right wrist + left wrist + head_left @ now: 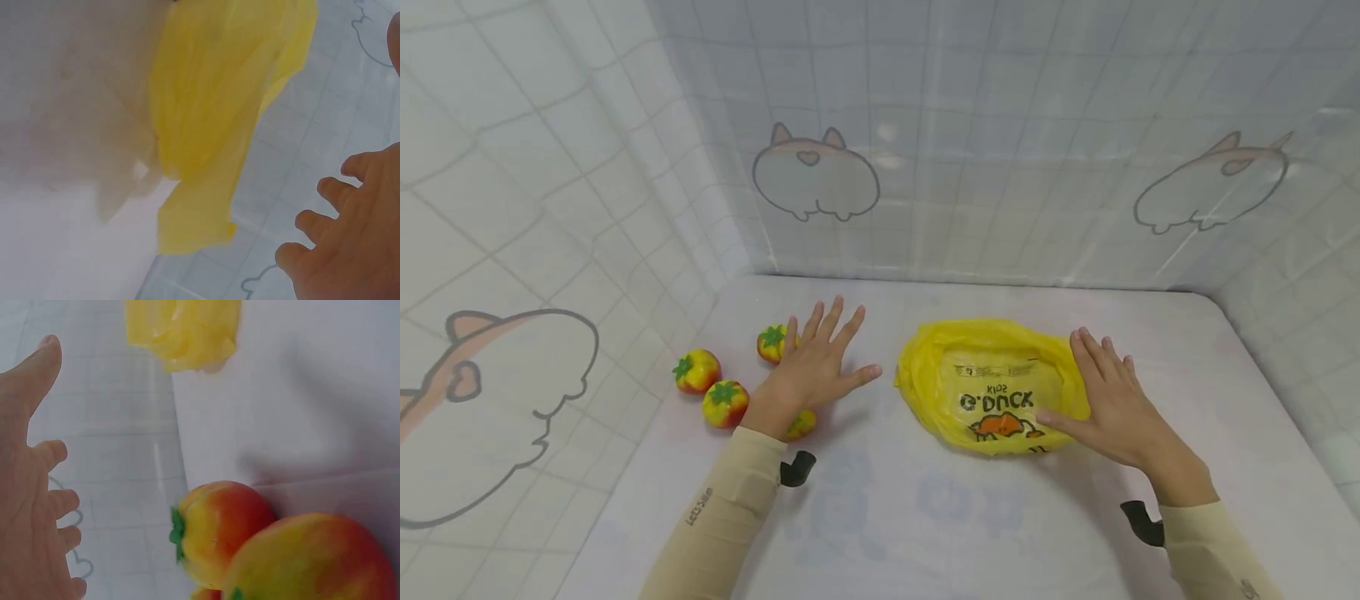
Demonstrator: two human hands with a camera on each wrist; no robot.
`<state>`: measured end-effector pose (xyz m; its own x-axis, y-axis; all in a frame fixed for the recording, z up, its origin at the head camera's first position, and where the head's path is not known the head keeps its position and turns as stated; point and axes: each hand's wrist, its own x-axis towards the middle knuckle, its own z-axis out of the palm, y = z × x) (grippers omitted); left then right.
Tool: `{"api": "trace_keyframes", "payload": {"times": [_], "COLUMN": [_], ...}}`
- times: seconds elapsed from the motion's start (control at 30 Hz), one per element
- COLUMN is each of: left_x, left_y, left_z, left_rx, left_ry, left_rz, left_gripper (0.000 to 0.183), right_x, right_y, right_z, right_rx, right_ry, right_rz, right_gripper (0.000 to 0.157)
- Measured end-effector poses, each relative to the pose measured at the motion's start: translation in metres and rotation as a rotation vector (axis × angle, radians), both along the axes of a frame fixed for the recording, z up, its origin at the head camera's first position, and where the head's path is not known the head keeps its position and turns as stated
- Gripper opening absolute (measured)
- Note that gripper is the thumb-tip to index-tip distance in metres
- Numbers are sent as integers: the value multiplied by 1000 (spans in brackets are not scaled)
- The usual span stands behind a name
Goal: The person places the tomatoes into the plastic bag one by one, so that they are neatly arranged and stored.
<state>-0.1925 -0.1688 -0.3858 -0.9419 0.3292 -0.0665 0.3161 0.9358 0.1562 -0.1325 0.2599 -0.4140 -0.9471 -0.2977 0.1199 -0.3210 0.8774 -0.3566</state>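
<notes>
A yellow plastic bag printed with "G.DUCK KIDS" and an orange figure sits on the table, its mouth spread open. My right hand is at the bag's right side, fingers straight, thumb overlapping its rim in the head view; whether it touches cannot be told. Fingers spread and holding nothing, my left hand hovers over several red-and-yellow, tomato-like fruits with green leafy tops. Two fruits lie left of that wrist. Another fruit is partly behind the fingers, and one more is half hidden under the wrist.
The white-covered table has a rounded far right corner. Pale grid-patterned sheets with cartoon animals rise like walls at the back, left and right. Black curved pieces show beside both wrists.
</notes>
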Motion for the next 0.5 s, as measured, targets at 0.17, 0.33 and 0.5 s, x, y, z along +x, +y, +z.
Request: {"api": "trace_keyframes", "payload": {"times": [0.17,0.33,0.5], "left_x": [-1,-2,-3], "left_y": [1,2,-1], "left_z": [-4,-5,-4], "left_rx": [-3,-18,-60], "left_ry": [-1,-2,-8], "left_rz": [-16,-11,6], "left_gripper": [98,97,97], "right_x": [4,8,9], "right_y": [10,15,15], "right_z": [-4,-10,-20], "right_rx": [-16,-43,-59], "right_ry": [-8,-40,-69], "right_rz": [3,4,22], "right_gripper": [122,123,123]}}
